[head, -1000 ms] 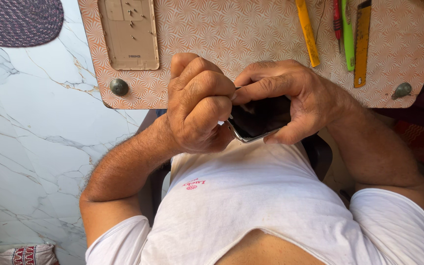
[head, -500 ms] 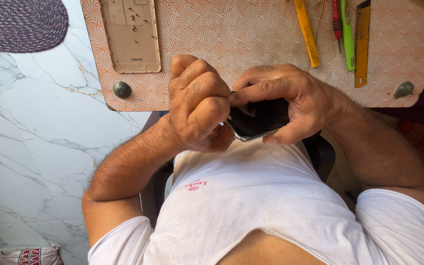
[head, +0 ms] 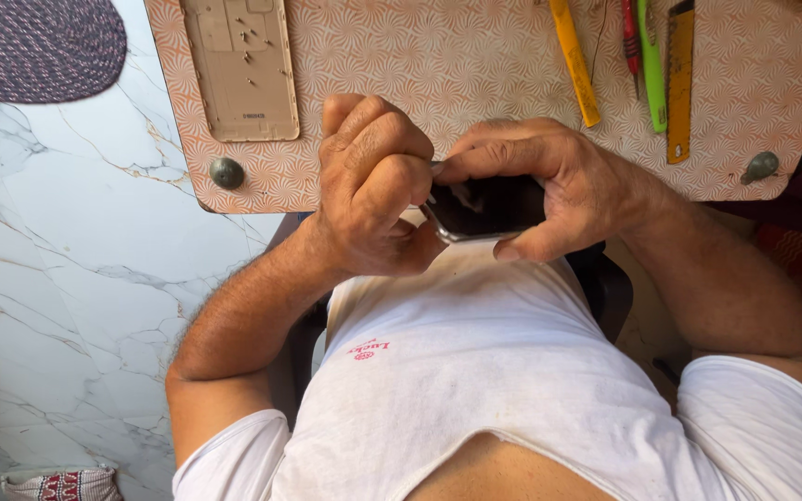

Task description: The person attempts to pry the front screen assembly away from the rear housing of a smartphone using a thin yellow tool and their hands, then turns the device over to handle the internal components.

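Note:
A dark phone (head: 486, 209) with a silver rim is held between both hands, just above my white shirt (head: 475, 371) and in front of the patterned board's near edge. My right hand (head: 559, 186) wraps its right end, thumb along the top edge and fingers underneath. Curled into a fist, my left hand (head: 373, 186) grips the phone's left end, with the corner against the palm. A thin grey tip (head: 434, 168) shows where the left fingers meet the right thumb; I cannot tell what it is.
The orange patterned board (head: 420, 56) carries a beige phone back frame (head: 239, 70) with small screws, a yellow tool (head: 575, 60), red and green tools (head: 650, 51), an orange ruler-like blade (head: 679, 83) and two round knobs (head: 227, 173). A woven mat (head: 34, 46) lies on the marble floor (head: 58, 278).
Both hands keep the same grip on the phone. Only the view has shifted slightly.

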